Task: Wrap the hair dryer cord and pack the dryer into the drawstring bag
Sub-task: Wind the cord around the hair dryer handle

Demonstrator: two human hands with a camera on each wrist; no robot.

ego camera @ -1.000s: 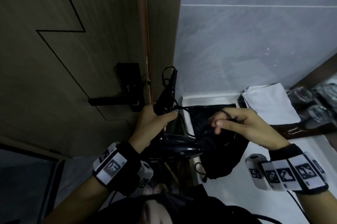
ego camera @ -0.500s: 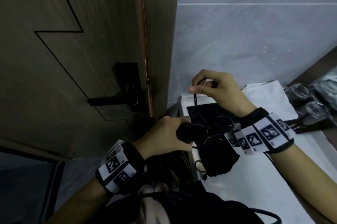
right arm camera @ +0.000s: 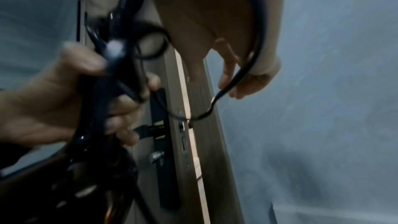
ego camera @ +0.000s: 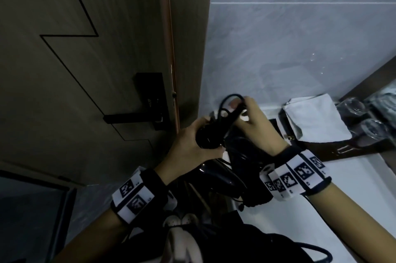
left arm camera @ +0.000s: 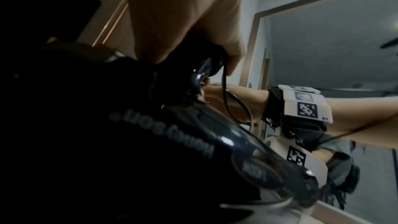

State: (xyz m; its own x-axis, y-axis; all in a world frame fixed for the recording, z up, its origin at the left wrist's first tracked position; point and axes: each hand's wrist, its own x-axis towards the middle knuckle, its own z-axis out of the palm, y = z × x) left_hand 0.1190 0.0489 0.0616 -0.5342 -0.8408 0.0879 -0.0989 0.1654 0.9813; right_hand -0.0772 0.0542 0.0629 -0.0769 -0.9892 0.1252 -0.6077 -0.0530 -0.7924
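Both hands are up close by the door edge, working one black hair dryer (ego camera: 216,173). Left hand (ego camera: 190,149) has its fingers curled tight round the dryer's handle, glossy body hanging down below the fist. Right hand (ego camera: 255,121) pinches the black cord (ego camera: 227,102) between thumb and fingertips, a loop of it arcing above the handle and running across the palm in the right wrist view. Black drawstring bag (ego camera: 252,168) sits just beneath the right wrist, draped at the near edge of the white counter (ego camera: 342,190), touching the dryer or very close; the dark blur makes that hard to call. Folded white towel (ego camera: 315,119) lies further right, near the glasses (ego camera: 351,106).
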